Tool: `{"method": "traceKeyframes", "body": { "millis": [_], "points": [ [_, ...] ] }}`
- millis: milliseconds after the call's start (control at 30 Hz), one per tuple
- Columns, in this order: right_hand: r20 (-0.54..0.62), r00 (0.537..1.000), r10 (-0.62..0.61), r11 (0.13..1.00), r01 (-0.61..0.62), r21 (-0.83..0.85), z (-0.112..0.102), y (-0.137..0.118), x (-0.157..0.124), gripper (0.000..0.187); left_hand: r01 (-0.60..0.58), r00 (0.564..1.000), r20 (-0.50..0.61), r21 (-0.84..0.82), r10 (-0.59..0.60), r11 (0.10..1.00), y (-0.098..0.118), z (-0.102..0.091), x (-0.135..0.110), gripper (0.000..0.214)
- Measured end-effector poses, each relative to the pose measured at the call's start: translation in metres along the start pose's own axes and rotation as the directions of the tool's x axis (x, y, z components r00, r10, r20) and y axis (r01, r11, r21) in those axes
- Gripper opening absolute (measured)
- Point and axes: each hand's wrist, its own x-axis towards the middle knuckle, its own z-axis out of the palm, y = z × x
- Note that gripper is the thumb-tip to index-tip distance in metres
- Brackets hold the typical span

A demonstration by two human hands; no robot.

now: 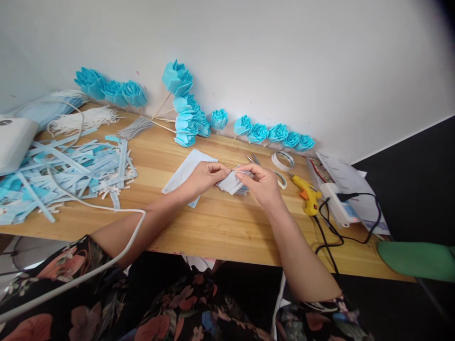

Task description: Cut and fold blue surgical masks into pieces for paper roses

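My left hand (209,177) and my right hand (262,183) meet over the table, each pinching the upper edge of a small pale fabric piece (230,184) between thumb and fingers. That piece looks white with creases or pleats. Just under it, beside my right hand, lie more light blue pieces (243,191), partly hidden. Left of them a pale blue rectangular sheet stack (188,166) rests on the wood, partly covered by my left hand and forearm. Scissors (253,159) lie just beyond my right hand, partly hidden behind it.
Blue fabric flowers (258,133) line the wall, several on sticks. Cut strips (71,166) heap at left near white cords (87,118) and grey wires (135,127). At right are a tape roll (283,161), yellow glue gun (307,193) and power strip (339,206). A white cable (137,232) crosses my left forearm.
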Motion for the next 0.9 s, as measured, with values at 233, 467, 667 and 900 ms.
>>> {"method": "traceKeyframes", "body": {
  "millis": [233, 467, 667, 900],
  "points": [
    [-0.003, 1.0, -0.019, 0.998, 0.019, -0.052, 0.0012, 0.0016, 0.0003, 0.013, -0.056, 0.998, -0.003, 0.011, 0.056, 0.998, 0.0018, 0.0007, -0.0012, 0.038],
    [0.007, 0.999, -0.034, 0.99, 0.035, -0.135, 0.0002, 0.0024, 0.0005, 0.014, -0.052, 0.998, 0.025, -0.003, 0.052, 0.999, -0.0001, 0.0019, -0.0013, 0.034],
    [0.061, 0.998, 0.008, 0.999, -0.006, -0.042, 0.0026, -0.001, -0.0006, 0.037, -0.068, 0.998, -0.005, -0.003, 0.068, 0.998, -0.0064, 0.0021, 0.0031, 0.025],
    [0.177, 0.982, 0.061, 0.998, -0.061, -0.007, 0.0007, 0.0075, 0.0023, 0.057, -0.103, 0.983, -0.166, -0.146, 0.078, 0.984, 0.0001, -0.0013, 0.0019, 0.024]
  ]
}}
